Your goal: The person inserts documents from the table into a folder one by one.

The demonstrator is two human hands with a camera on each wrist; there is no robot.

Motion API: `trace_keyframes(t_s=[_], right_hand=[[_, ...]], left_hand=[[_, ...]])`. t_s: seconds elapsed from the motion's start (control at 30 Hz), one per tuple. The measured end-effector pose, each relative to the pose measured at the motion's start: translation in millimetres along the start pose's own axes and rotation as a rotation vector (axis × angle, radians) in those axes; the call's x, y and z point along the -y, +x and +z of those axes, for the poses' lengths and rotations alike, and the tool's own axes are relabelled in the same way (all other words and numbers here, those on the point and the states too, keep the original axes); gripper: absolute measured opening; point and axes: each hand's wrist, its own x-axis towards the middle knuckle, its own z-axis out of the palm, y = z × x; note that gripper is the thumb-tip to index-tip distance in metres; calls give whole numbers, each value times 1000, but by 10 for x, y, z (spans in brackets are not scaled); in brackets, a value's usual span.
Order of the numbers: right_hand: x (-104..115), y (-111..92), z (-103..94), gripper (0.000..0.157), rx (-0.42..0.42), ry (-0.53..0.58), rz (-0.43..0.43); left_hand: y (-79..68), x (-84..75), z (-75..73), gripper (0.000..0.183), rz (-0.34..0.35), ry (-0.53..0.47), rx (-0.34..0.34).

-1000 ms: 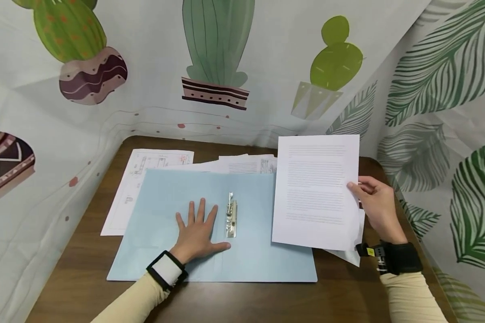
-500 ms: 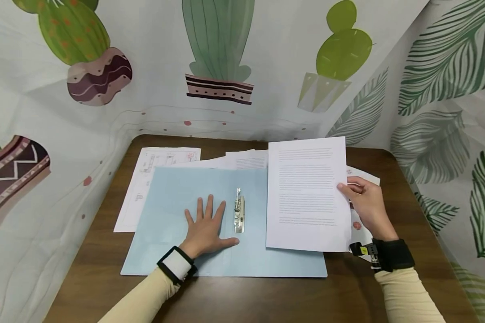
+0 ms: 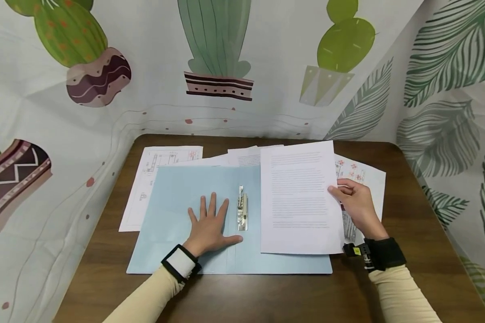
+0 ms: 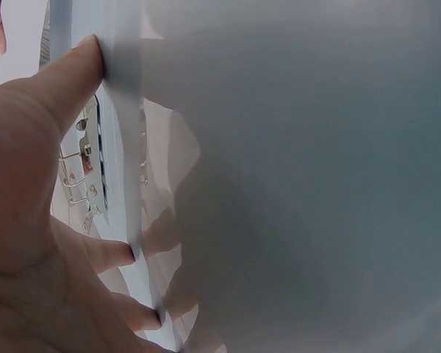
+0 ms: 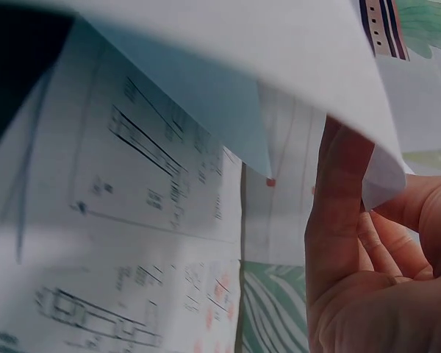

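A light blue folder [image 3: 174, 188] lies spread out on the table, its metal clip [image 3: 242, 211] near the fold. My left hand [image 3: 210, 229] rests on the folder's left half with fingers spread, the thumb pointing toward the clip. In the left wrist view the fingertips touch the folder's glossy surface [image 4: 316, 176]. My right hand [image 3: 357, 204] pinches the right edge of a white printed sheet [image 3: 299, 202] between thumb and fingers. The sheet is over the folder's right half. From the right wrist, the sheet's edge [image 5: 316, 81] bends between thumb and fingers.
Drawings with red stamps stick out from under the folder: one sheet [image 3: 135, 202] at left, another [image 3: 368, 179] at right beneath the held page. More papers [image 3: 242, 157] show behind the folder. A printed cloth [image 3: 153, 80] hangs past the brown table's [image 3: 266, 296] back edge.
My right hand has brought the printed sheet leftward over the folder, uncovering more of the stamped drawing at right. The left hand stays in place on the folder; the head view has shifted slightly.
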Motion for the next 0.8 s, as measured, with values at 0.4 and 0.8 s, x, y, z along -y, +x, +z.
trace_keyframes(t_s=[0.4, 0.8], right_hand=[[-79, -5, 221, 38, 67, 23, 4], [-67, -29, 380, 34, 105, 64, 17]], left_hand=[[13, -2, 7, 119, -11, -3, 1], [13, -17, -3, 117, -20, 9, 6]])
